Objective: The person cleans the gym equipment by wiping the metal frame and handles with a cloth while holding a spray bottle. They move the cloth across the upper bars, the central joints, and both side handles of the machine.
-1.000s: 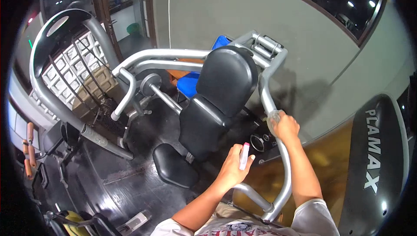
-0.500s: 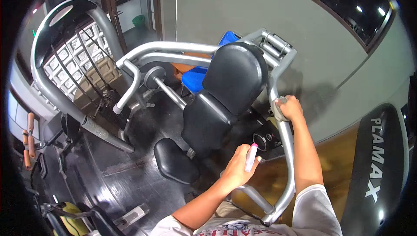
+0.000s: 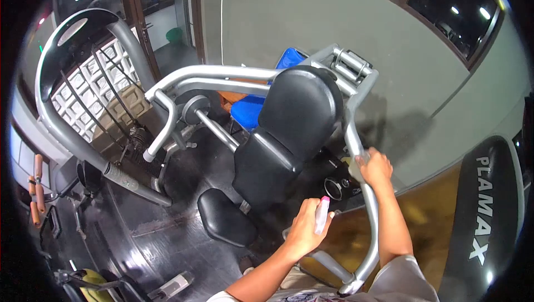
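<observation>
My left hand (image 3: 303, 228) is closed around a small whitish bottle (image 3: 321, 217) with a pink top, held upright in front of the seat. Closed over a greyish cloth (image 3: 357, 169), my right hand (image 3: 379, 168) presses it against the silver tube (image 3: 371, 213) on the right side of an exercise machine. My fingers partly hide the cloth. Left of both hands are the machine's black backrest (image 3: 303, 107) and black seat (image 3: 266, 166).
A smaller black pad (image 3: 225, 217) sits before the seat. The weight-stack frame (image 3: 47, 96) stands at left, and a blue chair (image 3: 247, 114) is behind the machine. A black PLAMAX panel (image 3: 481, 213) rises at right, near the grey wall (image 3: 311, 13).
My right hand has slid down the silver tube with the cloth. My left hand, still holding the bottle, sits slightly lower in view as the camera tilts up a little.
</observation>
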Motion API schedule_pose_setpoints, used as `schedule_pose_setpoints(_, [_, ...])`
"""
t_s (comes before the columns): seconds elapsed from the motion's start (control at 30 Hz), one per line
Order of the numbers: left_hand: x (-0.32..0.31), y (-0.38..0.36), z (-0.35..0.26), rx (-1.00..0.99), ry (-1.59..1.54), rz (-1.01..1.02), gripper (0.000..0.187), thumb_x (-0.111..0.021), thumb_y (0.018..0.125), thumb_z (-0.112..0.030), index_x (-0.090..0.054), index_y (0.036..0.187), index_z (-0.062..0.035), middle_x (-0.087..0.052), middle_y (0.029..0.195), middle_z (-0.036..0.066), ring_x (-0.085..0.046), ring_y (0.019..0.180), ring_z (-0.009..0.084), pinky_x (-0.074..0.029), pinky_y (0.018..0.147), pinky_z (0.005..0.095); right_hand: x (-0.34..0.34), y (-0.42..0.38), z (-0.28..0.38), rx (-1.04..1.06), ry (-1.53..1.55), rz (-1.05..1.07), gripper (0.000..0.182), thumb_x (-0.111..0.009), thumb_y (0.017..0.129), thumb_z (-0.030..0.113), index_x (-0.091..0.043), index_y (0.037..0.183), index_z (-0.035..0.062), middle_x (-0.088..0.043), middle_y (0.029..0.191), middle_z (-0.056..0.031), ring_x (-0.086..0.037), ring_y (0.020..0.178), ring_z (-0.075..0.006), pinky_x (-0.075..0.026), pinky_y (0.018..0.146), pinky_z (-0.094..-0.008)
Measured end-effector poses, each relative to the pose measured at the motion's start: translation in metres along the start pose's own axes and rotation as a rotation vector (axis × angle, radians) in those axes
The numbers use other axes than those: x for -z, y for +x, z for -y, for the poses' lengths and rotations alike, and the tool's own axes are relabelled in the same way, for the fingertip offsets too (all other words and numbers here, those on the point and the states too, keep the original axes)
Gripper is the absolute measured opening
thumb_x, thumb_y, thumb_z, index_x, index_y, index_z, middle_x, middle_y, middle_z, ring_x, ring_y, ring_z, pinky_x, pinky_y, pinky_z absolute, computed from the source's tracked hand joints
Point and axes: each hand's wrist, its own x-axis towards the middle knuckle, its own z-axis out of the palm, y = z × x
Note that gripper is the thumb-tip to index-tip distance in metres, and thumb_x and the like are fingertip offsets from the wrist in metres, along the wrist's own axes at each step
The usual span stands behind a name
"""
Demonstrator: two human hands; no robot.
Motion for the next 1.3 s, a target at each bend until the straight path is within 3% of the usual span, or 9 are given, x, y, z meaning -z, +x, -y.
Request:
schedule_pose_setpoints(0.13, [0.004,0.0,-0.006,0.061,0.001,0.005,0.039,-0.078,0.091,-0.023,-0.054,0.112,0.0001,-0.06,0.096,0.02,-0.064,0.082,0.0343,-0.052,0.073,0.0407,-0.007,0.061,0.035,0.011,0.059,-0.014,0.044,-0.072,0.089,0.045,-0.068,0.112,0.0071,-0.072,0.113,-0.0222,-0.067,0.11,-0.0438,-0.053,0.092,-0.0547])
schedule_pose_setpoints(0.23, [0.003,0.001,-0.003,0.001,0.007,-0.021,0.038,-0.078,0.091,-0.023,-0.054,0.111,-0.0003,-0.059,0.094,0.019,-0.063,0.081,0.0333,-0.052,0.072,0.0397,-0.009,0.081,0.045,0.021,0.015,-0.002,0.044,-0.07,0.091,0.046,-0.069,0.111,0.0072,-0.072,0.113,-0.0222,-0.067,0.11,-0.0426,-0.053,0.093,-0.0543])
schedule_pose_setpoints(0.47, [0.004,0.0,-0.005,-0.012,-0.05,0.01,0.034,-0.077,0.091,-0.02,-0.055,0.11,-0.0022,-0.058,0.1,0.016,-0.064,0.083,0.0325,-0.052,0.072,0.0401,0.005,-0.016,-0.01,-0.026,-0.04,0.064,0.049,-0.072,0.089,0.046,-0.066,0.125,0.0133,-0.07,0.118,-0.022,-0.066,0.112,-0.0413,-0.051,0.096,-0.0521])
schedule_pose_setpoints(0.6, [0.002,-0.001,0.0,-0.043,-0.072,0.01,0.032,-0.077,0.09,-0.019,-0.056,0.107,-0.0021,-0.058,0.098,0.017,-0.063,0.082,0.0342,-0.052,0.071,0.0408,0.005,-0.023,-0.015,-0.061,-0.043,0.088,0.051,-0.072,0.088,0.047,-0.066,0.126,0.013,-0.07,0.12,-0.0217,-0.066,0.114,-0.0412,-0.051,0.097,-0.0522])
schedule_pose_setpoints(0.7, [0.001,0.001,0.002,-0.059,-0.076,0.014,0.032,-0.077,0.09,-0.019,-0.056,0.107,-0.0018,-0.058,0.097,0.016,-0.063,0.082,0.0342,-0.051,0.071,0.041,0.009,0.008,0.005,-0.023,-0.126,0.124,0.049,-0.071,0.089,0.046,-0.067,0.122,0.01,-0.069,0.121,-0.0222,-0.065,0.116,-0.0419,-0.051,0.097,-0.0527])
schedule_pose_setpoints(0.8, [0.0,-0.001,0.002,-0.063,-0.064,0.025,0.036,-0.079,0.09,-0.023,-0.056,0.107,-0.0013,-0.058,0.095,0.016,-0.062,0.081,0.0328,-0.051,0.071,0.0404,0.0,0.044,0.022,0.003,-0.049,0.041,0.052,-0.067,0.091,0.05,-0.069,0.122,0.0091,-0.068,0.123,-0.0232,-0.064,0.118,-0.0414,-0.051,0.099,-0.053])
schedule_pose_setpoints(0.93, [0.002,0.002,-0.001,-0.08,-0.039,0.024,0.043,-0.082,0.089,-0.031,-0.057,0.107,-0.001,-0.059,0.093,0.014,-0.061,0.078,0.0275,-0.051,0.069,0.0375,-0.006,0.08,0.032,-0.036,0.004,0.086,0.054,-0.065,0.092,0.054,-0.068,0.123,0.0095,-0.068,0.126,-0.0226,-0.064,0.119,-0.0414,-0.05,0.1,-0.0538])
schedule_pose_setpoints(1.07, [0.0,-0.001,-0.001,-0.104,-0.083,0.017,0.044,-0.082,0.088,-0.032,-0.057,0.107,-0.0011,-0.059,0.091,0.013,-0.061,0.078,0.0249,-0.051,0.07,0.0362,0.002,0.041,0.013,0.016,0.017,0.079,0.054,-0.062,0.093,0.056,-0.068,0.119,0.0098,-0.069,0.121,-0.0239,-0.063,0.117,-0.0457,-0.05,0.099,-0.0553])
schedule_pose_setpoints(1.3, [0.005,-0.001,-0.008,-0.077,-0.071,0.044,0.044,-0.08,0.089,-0.034,-0.057,0.106,-0.0007,-0.057,0.092,0.014,-0.06,0.078,0.0276,-0.05,0.072,0.0378,0.006,-0.018,-0.022,-0.06,0.043,0.044,0.049,-0.068,0.09,0.051,-0.069,0.115,0.0096,-0.072,0.116,-0.0211,-0.066,0.115,-0.0417,-0.051,0.096,-0.0545])
